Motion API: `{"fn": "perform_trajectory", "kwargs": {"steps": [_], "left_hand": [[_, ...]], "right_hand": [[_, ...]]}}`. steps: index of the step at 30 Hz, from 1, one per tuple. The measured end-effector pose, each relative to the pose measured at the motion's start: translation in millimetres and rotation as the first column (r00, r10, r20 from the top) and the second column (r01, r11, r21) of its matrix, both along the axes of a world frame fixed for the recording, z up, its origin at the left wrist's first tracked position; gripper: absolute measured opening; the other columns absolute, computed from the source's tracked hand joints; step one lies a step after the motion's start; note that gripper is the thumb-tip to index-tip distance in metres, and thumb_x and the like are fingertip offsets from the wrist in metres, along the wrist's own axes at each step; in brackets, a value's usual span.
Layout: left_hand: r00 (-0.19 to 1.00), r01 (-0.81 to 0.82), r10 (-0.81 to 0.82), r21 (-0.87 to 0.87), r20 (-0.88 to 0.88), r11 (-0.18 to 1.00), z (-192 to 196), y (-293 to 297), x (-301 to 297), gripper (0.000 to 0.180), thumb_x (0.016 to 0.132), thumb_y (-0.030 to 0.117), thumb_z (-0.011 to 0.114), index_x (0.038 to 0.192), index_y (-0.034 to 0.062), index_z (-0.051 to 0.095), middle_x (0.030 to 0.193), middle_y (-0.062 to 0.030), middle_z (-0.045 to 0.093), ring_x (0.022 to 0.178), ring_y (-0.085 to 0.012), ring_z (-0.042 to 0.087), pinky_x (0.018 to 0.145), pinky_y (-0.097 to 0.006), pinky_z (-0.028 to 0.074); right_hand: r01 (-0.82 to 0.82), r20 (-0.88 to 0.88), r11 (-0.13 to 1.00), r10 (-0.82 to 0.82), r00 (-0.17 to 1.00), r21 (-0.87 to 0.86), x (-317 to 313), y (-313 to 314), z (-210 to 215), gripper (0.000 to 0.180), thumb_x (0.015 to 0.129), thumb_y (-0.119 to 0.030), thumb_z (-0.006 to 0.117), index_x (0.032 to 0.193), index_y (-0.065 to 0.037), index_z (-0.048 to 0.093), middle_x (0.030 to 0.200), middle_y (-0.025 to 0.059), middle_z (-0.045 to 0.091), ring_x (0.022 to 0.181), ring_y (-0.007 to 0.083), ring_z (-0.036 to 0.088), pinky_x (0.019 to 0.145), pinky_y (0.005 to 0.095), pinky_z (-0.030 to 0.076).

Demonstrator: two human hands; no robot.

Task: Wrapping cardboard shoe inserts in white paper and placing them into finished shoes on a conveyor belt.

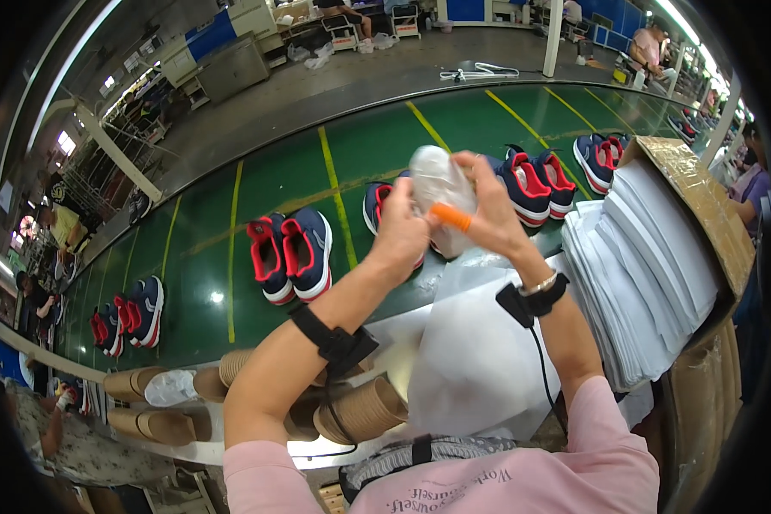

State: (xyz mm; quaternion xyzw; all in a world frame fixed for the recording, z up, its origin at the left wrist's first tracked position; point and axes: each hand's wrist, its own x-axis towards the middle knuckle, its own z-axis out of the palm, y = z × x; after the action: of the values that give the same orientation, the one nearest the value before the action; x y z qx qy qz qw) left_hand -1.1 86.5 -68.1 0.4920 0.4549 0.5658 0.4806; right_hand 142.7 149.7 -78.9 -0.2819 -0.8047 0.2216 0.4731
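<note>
Above the green conveyor belt, my left hand and my right hand are both closed around a rounded wad of white paper. An orange sleeve, apparently a finger cot on my right thumb, lies across the wad's lower part. Behind my hands, a navy sneaker with red lining is partly hidden. To the left stands a pair of the same sneakers, and to the right another pair. Loose white paper sheets lie below my hands, near my body.
A cardboard box with stacked white paper stands at the right. Nested brown card forms line the near edge. More sneakers sit farther along the belt. Other people are at the far left and right.
</note>
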Motion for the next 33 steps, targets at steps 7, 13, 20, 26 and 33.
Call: {"fn": "perform_trajectory", "kwargs": {"steps": [7,13,20,26,33], "left_hand": [[0.939,0.314,-0.335,-0.202,-0.077,0.928,-10,48,-62,0.031,0.085,0.002,0.057,0.116,0.0000,0.051,0.111,-0.0104,0.060,0.098,-0.0178,0.060,0.082,-0.031,0.052],[0.210,-0.145,0.207,0.179,-0.955,0.973,-79,110,-117,0.041,0.073,0.020,0.071,0.103,-0.0049,0.060,0.100,-0.0185,0.064,0.095,-0.0328,0.061,0.085,-0.037,0.049],[0.313,0.047,-0.064,-0.052,-0.948,0.998,-90,130,-75,0.025,0.078,0.021,0.063,0.087,-0.0032,0.065,0.093,-0.0264,0.063,0.090,-0.0425,0.061,0.079,-0.045,0.051],[0.230,0.007,-0.105,-0.106,-0.967,0.994,-89,112,-82,0.035,0.079,0.027,0.058,0.101,0.0003,0.057,0.095,-0.0260,0.062,0.090,-0.0431,0.060,0.079,-0.048,0.050],[0.088,0.275,-0.079,-0.052,-0.993,0.960,-80,119,-47,0.033,0.074,0.012,0.060,0.104,0.0002,0.053,0.095,-0.0241,0.062,0.092,-0.0425,0.060,0.077,-0.048,0.050]], "right_hand": [[0.036,-0.035,0.954,-0.048,0.998,-0.298,-3,-1,-18,0.056,0.072,-0.017,0.072,0.118,0.001,0.045,0.083,0.0203,0.065,0.076,0.0311,0.066,0.074,0.0382,0.050],[0.197,0.339,0.855,-0.026,0.940,-0.480,-12,28,-31,0.055,0.063,-0.017,0.075,0.106,-0.004,0.044,0.092,0.0220,0.063,0.084,0.0331,0.063,0.077,0.0365,0.047],[0.352,0.755,0.902,-0.045,0.654,-0.252,-66,69,-71,0.066,0.057,-0.029,0.076,0.104,0.002,0.041,0.083,0.0244,0.061,0.080,0.0400,0.062,0.071,0.0435,0.049],[0.090,0.473,0.995,-0.054,0.879,-0.052,-37,28,-60,0.047,0.063,-0.024,0.078,0.089,-0.001,0.047,0.086,0.0166,0.055,0.083,0.0352,0.054,0.070,0.0412,0.046],[-0.200,0.900,0.980,0.095,0.426,-0.009,-48,52,-104,0.044,0.060,-0.027,0.068,0.087,0.007,0.061,0.089,0.0228,0.061,0.083,0.0371,0.058,0.079,0.0382,0.048]]}}
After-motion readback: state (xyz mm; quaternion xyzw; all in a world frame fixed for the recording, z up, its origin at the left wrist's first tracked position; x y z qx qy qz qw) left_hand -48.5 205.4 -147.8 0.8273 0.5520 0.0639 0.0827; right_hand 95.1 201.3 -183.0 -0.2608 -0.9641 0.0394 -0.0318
